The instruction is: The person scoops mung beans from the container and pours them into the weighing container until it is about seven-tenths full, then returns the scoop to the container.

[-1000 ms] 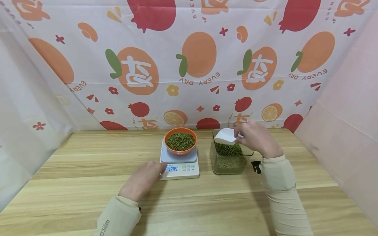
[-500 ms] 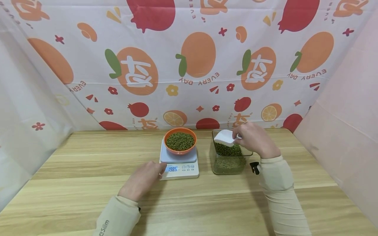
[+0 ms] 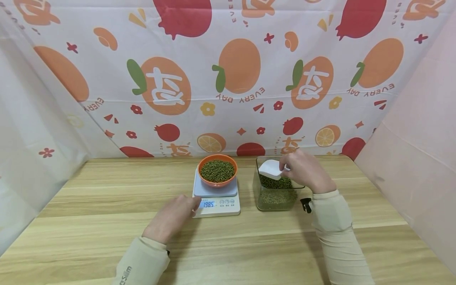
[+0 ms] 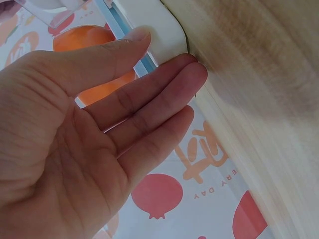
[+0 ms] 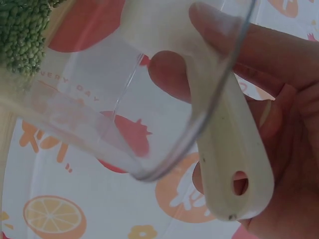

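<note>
A white kitchen scale [image 3: 229,209] bears an orange bowl [image 3: 218,184] full of mung beans [image 3: 217,171]. Its lit display shows 198.5. My left hand [image 3: 173,217] holds the scale's near left corner, the thumb on top and the fingers [image 4: 164,94] along the side. To the right of the scale stands a clear container [image 3: 281,188] with more mung beans [image 3: 275,182] inside. My right hand [image 3: 305,169] pinches the handle of a white scoop [image 3: 269,168] between thumb and fingers. The scoop's bowl is inside the container's rim, low over the beans; whether it touches them is hidden.
All of this stands on a wooden table [image 3: 228,253]. A fruit-print cloth [image 3: 203,79] hangs at its back edge, with pale cloth on both sides. A small black clip-like piece [image 3: 305,205] shows beside the right sleeve.
My right hand has lowered the scoop a little and drawn it slightly left, closer to the beans in the container. The left hand, bowl and display reading stay the same.
</note>
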Demonstrator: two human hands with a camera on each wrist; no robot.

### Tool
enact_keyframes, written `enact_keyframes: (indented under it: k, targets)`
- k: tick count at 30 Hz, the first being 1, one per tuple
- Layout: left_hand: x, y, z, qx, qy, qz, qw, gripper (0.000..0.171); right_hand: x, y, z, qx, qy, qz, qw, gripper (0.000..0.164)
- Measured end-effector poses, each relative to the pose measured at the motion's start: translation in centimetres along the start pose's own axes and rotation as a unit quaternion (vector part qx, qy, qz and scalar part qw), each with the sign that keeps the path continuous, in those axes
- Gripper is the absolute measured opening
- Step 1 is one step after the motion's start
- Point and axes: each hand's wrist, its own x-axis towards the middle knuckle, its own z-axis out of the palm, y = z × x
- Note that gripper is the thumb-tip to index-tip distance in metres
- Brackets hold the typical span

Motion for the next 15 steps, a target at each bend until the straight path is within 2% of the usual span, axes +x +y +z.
enact_keyframes:
  k: [15]
  targets:
    - [-0.03,0.05,-0.17,0.003,-0.006,0.001,1.0000,0.016,-0.31,-0.38,0.70,0.003,-0.015,0.017,1.000,0.005]
